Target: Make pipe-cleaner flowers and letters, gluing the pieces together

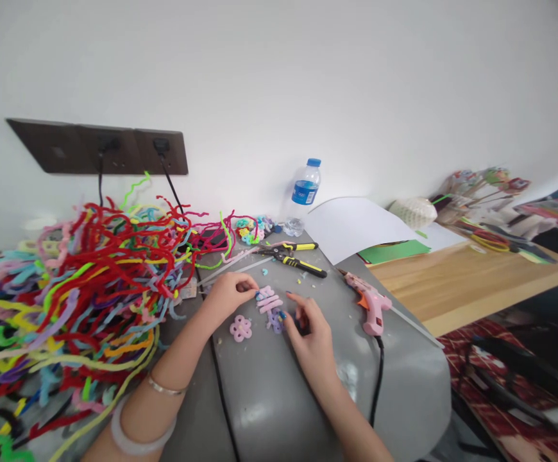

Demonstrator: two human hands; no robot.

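Pink strips [270,304], inside table edges [441,391], meet pinched left hand [233,292], grip unclear; half-open right hand [312,337] touches purple flower [274,321].

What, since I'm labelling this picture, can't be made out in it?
All in the head view:
Left hand: too small to tell whether its fingertips grip or just touch the strips.
Purple piece: partly hidden by the right hand.
Bottle: label's fine print too small.
Pile: cut off by the left edge.

Bright, diffuse light is filling the scene. The table [269,391] is showing glare; the wall [240,77] is greying at upper right. Distortion is stretching the edges; far right is appearing soft.
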